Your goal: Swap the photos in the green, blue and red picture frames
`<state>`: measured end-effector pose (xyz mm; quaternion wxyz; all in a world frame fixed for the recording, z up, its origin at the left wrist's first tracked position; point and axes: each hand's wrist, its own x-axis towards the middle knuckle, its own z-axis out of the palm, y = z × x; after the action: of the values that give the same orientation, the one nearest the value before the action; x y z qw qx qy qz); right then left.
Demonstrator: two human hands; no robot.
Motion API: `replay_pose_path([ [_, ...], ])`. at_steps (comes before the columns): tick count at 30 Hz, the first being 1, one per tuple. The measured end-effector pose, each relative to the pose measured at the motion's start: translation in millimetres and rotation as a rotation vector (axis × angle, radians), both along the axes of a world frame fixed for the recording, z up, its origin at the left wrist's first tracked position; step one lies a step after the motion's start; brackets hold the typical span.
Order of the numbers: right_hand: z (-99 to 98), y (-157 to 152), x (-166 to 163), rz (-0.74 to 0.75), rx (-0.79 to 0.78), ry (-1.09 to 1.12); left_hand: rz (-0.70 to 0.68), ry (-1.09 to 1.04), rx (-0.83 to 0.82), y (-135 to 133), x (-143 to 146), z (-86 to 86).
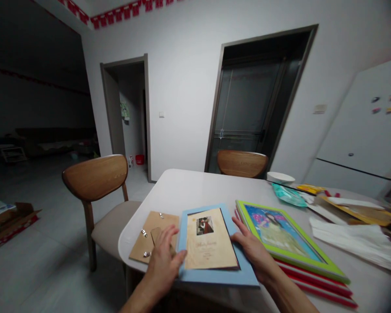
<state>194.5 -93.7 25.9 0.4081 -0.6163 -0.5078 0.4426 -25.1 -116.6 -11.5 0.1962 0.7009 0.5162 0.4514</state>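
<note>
A light blue picture frame [215, 277] lies near the table's front edge. Within it sits a cream printed sheet [211, 252] bearing a small dark photo, its right edge slightly skewed to the frame. My left hand [164, 256] has its fingers apart: the thumb is at the frame's left rail, the fingers over a brown backing board [138, 250] with metal clips. On the right rail rests my right hand [256, 256], fingers apart, thumb and forefinger tips beside the sheet's right edge. To its right, a green frame [326, 265] with a colourful picture tops a stack of red frames [316, 289].
On the table's right are a white bowl [280, 177], a teal packet [289, 194] and crumpled white wrapping [355, 239]. Wooden chairs stand at the left [97, 176] and far side [243, 163]. An opened cardboard box [22, 217] is on the floor.
</note>
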Motion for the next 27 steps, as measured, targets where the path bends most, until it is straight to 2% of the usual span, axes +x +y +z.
replay_pose_path([
  [4, 21.3, -12, -13, -0.001, 0.072, 0.133, -0.220, 0.076, 0.073, -16, 54, 16.4],
  [8, 25.9, -14, -12, 0.029, 0.101, 0.171, -0.272, 0.120, 0.211, -17, 67, 34.4],
  [11, 16.0, -7, -3, 0.053, 0.092, 0.120, -0.157, 0.084, 0.243, -11, 51, 42.8],
  [13, 6.0, -1, 5, 0.057, 0.108, -0.055, -0.004, 0.013, 0.204, -6, 34, 43.3],
  [16, -9.2, 5, 15, 0.061, 0.155, -0.486, 0.165, -0.082, 0.128, -1, 5, 34.2],
  [19, -23.3, 6, 19, 0.098, 0.199, -0.823, 0.219, -0.104, 0.020, -2, -20, 15.9],
  [23, -38.3, 4, 17, 0.138, 0.218, -1.018, 0.214, -0.010, -0.082, -6, -37, -7.7],
  [27, -46.3, 5, 14, 0.167, 0.255, -1.065, 0.217, 0.216, -0.041, -8, -41, -15.4],
])
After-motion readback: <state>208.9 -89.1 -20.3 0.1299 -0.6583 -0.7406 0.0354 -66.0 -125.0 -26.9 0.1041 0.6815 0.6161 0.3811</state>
